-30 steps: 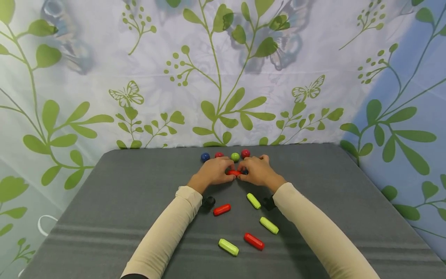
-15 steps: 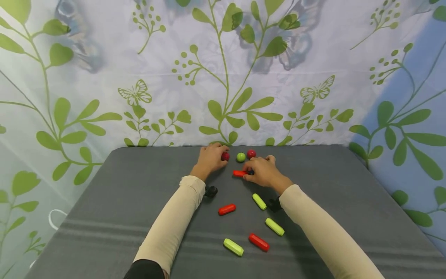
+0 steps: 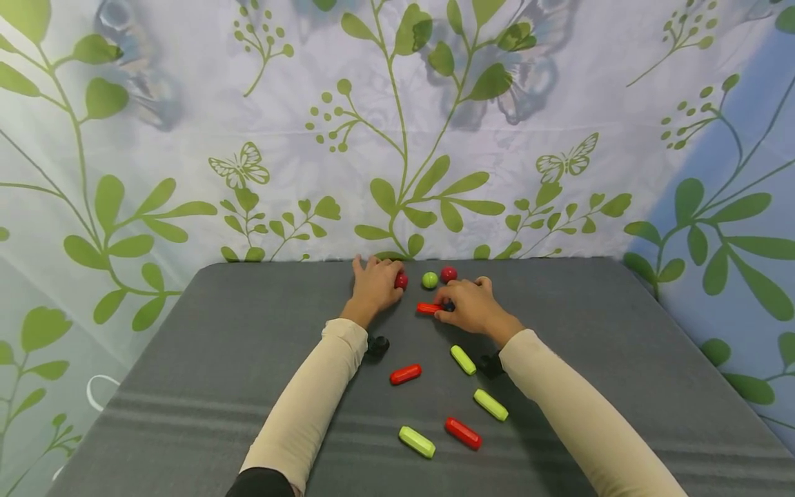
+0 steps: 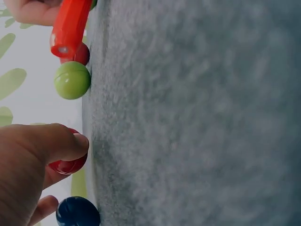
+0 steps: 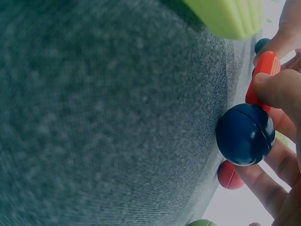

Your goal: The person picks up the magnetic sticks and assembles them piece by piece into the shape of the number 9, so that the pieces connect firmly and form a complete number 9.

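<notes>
In the head view my left hand (image 3: 373,284) is at the back of the table, pinching a red ball (image 3: 401,280). The left wrist view shows the thumb across this ball and a dark blue ball (image 4: 78,212) just beside the fingers. My right hand (image 3: 470,305) holds a short red faceted stick (image 3: 428,308) between thumb and fingers. At the stick's near end sits another dark blue ball (image 5: 245,134), with fingers behind it. A green ball (image 3: 430,279) and a second red ball (image 3: 448,275) lie between and behind the hands.
Nearer on the grey tabletop (image 3: 248,359) lie two red sticks (image 3: 406,374) and several yellow-green sticks (image 3: 417,442). A patterned curtain (image 3: 397,138) hangs along the table's back edge. Dark wrist cameras (image 3: 377,346) sit beneath both wrists.
My left hand has left the red stick, moved left and back, and taken hold of the red ball. The right hand keeps the stick nearly in place. The head view has shifted slightly.
</notes>
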{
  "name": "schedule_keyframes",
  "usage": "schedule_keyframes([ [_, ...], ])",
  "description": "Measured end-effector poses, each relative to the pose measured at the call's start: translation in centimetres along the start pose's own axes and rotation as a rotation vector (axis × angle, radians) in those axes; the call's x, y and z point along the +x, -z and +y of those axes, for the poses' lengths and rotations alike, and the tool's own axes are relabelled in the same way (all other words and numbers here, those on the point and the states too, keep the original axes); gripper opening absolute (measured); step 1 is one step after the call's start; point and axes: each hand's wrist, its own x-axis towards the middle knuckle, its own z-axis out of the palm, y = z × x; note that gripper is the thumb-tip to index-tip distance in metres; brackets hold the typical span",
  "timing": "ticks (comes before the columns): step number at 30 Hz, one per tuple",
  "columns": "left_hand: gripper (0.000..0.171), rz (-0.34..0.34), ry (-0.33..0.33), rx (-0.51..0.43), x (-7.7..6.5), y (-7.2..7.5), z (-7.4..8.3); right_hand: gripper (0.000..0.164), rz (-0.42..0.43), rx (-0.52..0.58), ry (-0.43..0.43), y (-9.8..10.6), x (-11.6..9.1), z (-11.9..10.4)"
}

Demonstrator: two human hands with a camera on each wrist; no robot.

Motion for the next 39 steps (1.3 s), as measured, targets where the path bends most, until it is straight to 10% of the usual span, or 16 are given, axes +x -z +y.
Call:
schedule_keyframes([
  [7,0.031,0.025,-0.021,-0.087,-1.3,0.1,0.4,0.013,-0.009,0.006,-0.004,0.2,-0.1,0.2],
  [19,0.032,-0.241,-0.072,-0.549,-3.9,0.5,-0.4,0.017,-0.004,0.015,-0.013,0.1,-0.3,0.5],
  [39,0.03,-0.231,-0.047,-0.739,-4.3,0.0,-1.1,0.014,0.008,0.03,0.004,0.1,-0.1,0.1],
])
